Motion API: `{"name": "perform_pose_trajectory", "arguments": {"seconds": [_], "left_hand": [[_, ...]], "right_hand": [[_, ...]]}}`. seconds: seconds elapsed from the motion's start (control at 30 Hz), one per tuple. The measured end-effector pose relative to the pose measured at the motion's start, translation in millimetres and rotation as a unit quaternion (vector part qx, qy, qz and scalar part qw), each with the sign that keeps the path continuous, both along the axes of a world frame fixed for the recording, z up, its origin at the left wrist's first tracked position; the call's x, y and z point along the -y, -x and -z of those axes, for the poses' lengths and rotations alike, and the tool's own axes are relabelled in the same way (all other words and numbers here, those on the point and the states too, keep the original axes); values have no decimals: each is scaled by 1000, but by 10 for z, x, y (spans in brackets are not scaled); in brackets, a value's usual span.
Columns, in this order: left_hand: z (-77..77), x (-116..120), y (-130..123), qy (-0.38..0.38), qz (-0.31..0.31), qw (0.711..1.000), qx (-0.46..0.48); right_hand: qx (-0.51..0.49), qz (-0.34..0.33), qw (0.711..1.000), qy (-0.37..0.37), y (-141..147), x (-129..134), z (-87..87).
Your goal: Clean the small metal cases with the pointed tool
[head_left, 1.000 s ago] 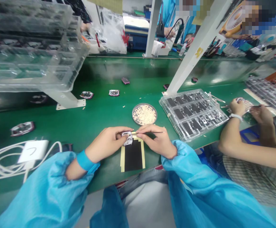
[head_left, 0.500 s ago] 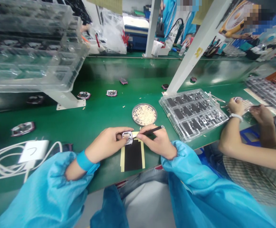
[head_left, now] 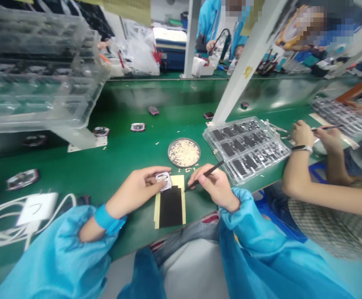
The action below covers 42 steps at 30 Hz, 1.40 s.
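Observation:
Between the thumb and fingers of my left hand (head_left: 140, 187) is a small watch-like device part (head_left: 164, 181) with a pale frame. It is held over the top end of a black sheet (head_left: 171, 207) with yellow edges, lying on the green bench. My right hand (head_left: 212, 182) grips a thin black tool (head_left: 210, 169) like a pen or tweezers. The tool's tip points down-left, by the sheet's upper right edge, apart from the device part. Just beyond my hands is a round dish (head_left: 184, 153) of small pale and dark pieces.
A clear compartment tray (head_left: 246, 147) of dark parts stands at the right, beside a slanted white post (head_left: 240, 62). Another person's hands (head_left: 304, 135) work further right. Stacked clear trays (head_left: 37, 106) and a white charger with cable (head_left: 37, 209) are at the left. Several device parts (head_left: 138, 126) lie around.
My right hand has drawn the tool's tip away from the device part, toward the sheet's right edge. My left hand still holds the part. The whole view has shifted slightly.

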State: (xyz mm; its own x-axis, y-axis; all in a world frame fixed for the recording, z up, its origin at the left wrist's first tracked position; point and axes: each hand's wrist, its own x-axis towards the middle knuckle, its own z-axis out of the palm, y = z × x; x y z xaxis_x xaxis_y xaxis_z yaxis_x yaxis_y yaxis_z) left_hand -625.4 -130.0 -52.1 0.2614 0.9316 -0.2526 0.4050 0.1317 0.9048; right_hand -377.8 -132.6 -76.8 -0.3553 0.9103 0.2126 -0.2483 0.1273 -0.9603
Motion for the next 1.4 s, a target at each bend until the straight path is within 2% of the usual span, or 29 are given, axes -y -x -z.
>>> {"name": "perform_pose_trajectory", "arguments": {"seconds": [0.1, 0.17, 0.2, 0.23, 0.3, 0.37, 0.4, 0.5, 0.6, 0.73, 0.87, 1.0, 1.07, 1.13, 1.17, 1.2, 1.23, 1.27, 1.33, 1.4], "left_hand": [[-57, 12, -39, -3, -37, 999, 8], [-99, 8, -73, -3, -60, 998, -12], [-117, 5, -92, 0, -68, 998, -17], [-132, 3, -111, 6, -75, 997, -17], [-147, 3, -147, 26, -80, 996, 6], [-137, 9, -171, 45, -76, 996, 32], [-124, 12, -175, 52, -74, 995, 39], [-72, 10, -161, 65, -72, 995, 37], [-28, -12, -125, 73, -69, 994, 39], [-14, -28, -81, 77, -56, 993, 63], [-51, 9, -84, 73, -45, 993, 77], [-92, 56, -134, 68, -36, 994, 79], [-96, 72, -160, 79, -38, 992, 85], [-91, 83, -183, 87, -44, 990, 101], [-88, 87, -194, 85, -47, 989, 108], [-85, 91, -207, 78, -49, 989, 114], [-83, 95, -220, 69, -50, 989, 120], [-81, 99, -233, 60, -50, 989, 126], [-73, 105, -258, 48, -52, 987, 143], [-59, 110, -271, 37, -61, 985, 154]], "right_hand": [[27, 40, 999, -11, -254, 7, -205], [104, 112, 987, -43, -522, -90, -417], [164, 165, 970, -69, -681, -176, -536], [240, 220, 940, -106, -852, -287, -654], [374, 334, 847, -177, -1199, -574, -849], [515, 391, 748, -148, -1501, -913, -945], [587, 385, 705, -103, -1618, -1085, -951], [636, 358, 682, -52, -1824, -1536, -851], [658, 322, 680, -16, -1884, -1826, -725], [674, 293, 678, 17, -1918, -1991, -685], [666, 296, 684, 16, -1947, -1980, -744], [628, 318, 710, -19, -1819, -1824, -853], [598, 305, 740, -50, -1596, -1685, -893], [548, 242, 796, -84, -1249, -1497, -897], [467, 166, 862, -105, -1041, -1386, -883], [388, 88, 909, -119, -824, -1267, -860], [331, 24, 934, -131, -607, -1146, -831], [296, -23, 944, -145, -400, -1028, -796], [276, -92, 938, -187, -44, -821, -712], [264, -113, 936, -203, 218, -677, -607]]}}
